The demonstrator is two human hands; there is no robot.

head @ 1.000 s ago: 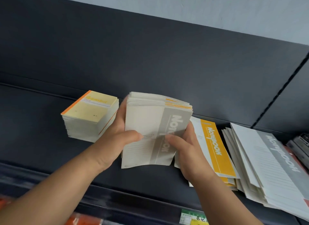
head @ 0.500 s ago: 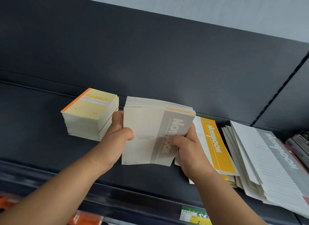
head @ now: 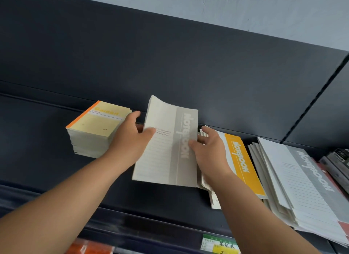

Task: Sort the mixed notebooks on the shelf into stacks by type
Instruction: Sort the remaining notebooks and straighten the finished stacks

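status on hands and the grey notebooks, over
Left hand grips grey notebooks, held up tilted. Right hand thumb on their right edge, grip unclear. Yellow stack left, orange stack right, nothing blocking.

"Notebook" was printed on three covers: down the grey band of the grey notebook [head: 182,140], the orange band of the orange notebook [head: 242,161] and the grey band of the big notebook [head: 311,171]. The yellow pad [head: 100,121] had an orange word, way too blurry to read. The price tag [head: 219,245] showed a "2" and the rest was unreadable.
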